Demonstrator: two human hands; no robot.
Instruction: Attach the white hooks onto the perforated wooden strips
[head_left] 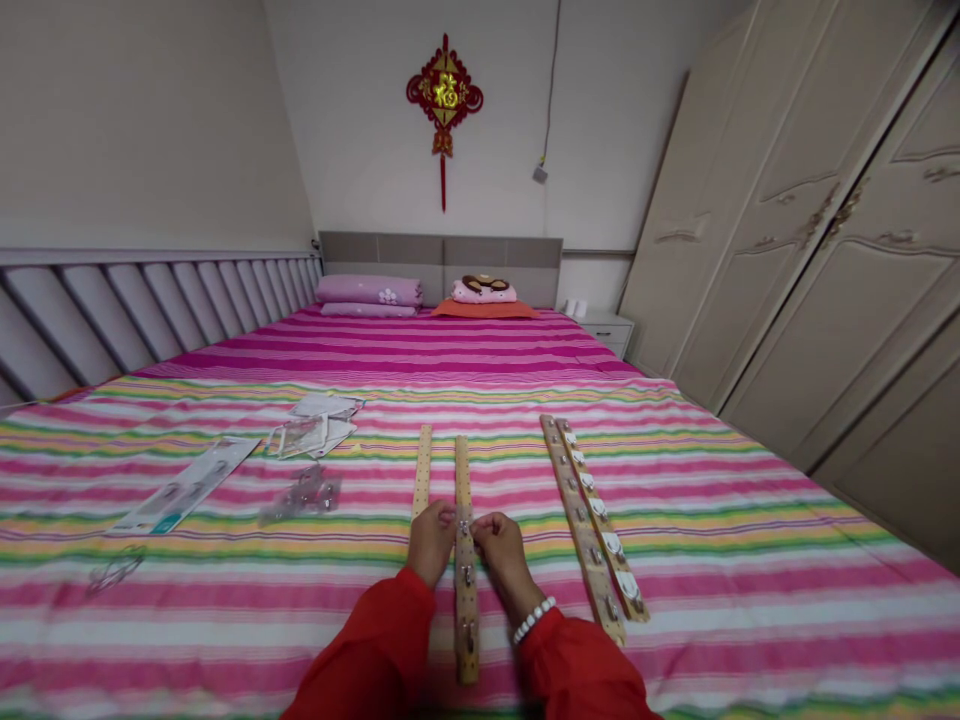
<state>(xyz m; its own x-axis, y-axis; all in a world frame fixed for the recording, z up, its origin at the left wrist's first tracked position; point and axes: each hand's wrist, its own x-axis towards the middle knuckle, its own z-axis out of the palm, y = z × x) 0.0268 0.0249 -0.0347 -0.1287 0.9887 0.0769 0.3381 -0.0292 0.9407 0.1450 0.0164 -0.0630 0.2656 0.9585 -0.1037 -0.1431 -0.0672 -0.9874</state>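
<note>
A narrow wooden strip (464,470) with rows of small holes lies lengthwise in front of me. Along its near half sit metal hooks (468,576), and one small metal piece (463,527) is between my hands. My left hand (433,542) is closed at the strip's left edge, fingertips pinched together. From the right side my right hand (500,550) reaches to the same metal piece, thumb and finger drawn together. What either pinch holds is too small to make out. Left of the strip lies a second, bare wooden strip (422,465), its near end behind my left hand.
On the right lie a strip with metal hooks (574,490) and another with white-backed hooks (598,507). To the left are a clear bag of metal parts (307,495), empty-looking packets (319,425), a long package (187,487) and a wire-like item (118,568). A striped bedspread (337,620) lies underneath.
</note>
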